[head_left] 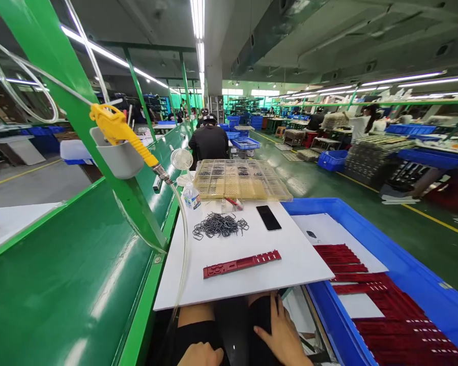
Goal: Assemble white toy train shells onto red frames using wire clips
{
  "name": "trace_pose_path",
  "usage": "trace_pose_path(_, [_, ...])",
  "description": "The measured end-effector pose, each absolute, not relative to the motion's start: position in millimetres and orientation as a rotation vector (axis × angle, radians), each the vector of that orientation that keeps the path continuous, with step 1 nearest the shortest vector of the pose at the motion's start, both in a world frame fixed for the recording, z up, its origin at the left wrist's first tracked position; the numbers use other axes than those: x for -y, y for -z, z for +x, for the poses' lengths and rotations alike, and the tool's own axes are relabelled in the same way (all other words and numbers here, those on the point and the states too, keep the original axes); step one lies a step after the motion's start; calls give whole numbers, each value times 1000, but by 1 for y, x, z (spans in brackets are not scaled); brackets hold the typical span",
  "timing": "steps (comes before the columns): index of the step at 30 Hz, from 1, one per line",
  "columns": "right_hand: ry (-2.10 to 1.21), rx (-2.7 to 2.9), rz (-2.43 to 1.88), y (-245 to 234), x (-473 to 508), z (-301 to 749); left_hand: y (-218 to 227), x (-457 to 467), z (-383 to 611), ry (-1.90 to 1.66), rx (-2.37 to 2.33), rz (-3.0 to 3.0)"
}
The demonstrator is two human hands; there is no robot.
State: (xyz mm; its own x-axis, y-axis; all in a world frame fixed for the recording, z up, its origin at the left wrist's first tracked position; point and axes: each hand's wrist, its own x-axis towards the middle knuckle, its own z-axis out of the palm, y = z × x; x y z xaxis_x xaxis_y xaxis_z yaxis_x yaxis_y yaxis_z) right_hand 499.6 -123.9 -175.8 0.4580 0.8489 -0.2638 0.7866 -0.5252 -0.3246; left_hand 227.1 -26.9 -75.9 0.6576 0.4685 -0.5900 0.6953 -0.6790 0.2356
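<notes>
My left hand [201, 354] rests on my left thigh at the bottom edge, its fingers curled in and no object showing in them. Flat on my right leg lies my right hand [280, 333], fingers spread, holding nothing. Both are below the near edge of a white board [297, 254] that forms the tabletop. On the board, closest to my hands, is a long dark red slotted part [242, 263]. Behind it sits a pile of small grey bent pieces [220, 225]. A black phone [268, 217] lies to the right of the pile.
A blue bin [351, 218] with rows of red parts [389, 300] stands at the right. Beyond the board are a divided clear tray [244, 185], a bottle [191, 196] and a fan [181, 159]. A yellow air gun [118, 129] hangs on a green post, its hose crossing the board.
</notes>
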Motion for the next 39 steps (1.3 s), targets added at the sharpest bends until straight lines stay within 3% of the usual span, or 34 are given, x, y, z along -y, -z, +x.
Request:
trace_pose_path(5, [-492,1563,-2763,158,67,488,57,34,215,611,-928,2384])
trace_pose_path(11, [-454,1643,-2798,163,73,492,44,37,213,555,-925,2348])
trace_pose_path(39, [-463,1616,-2965,153,87,528,53,23,210,665,-933,2437])
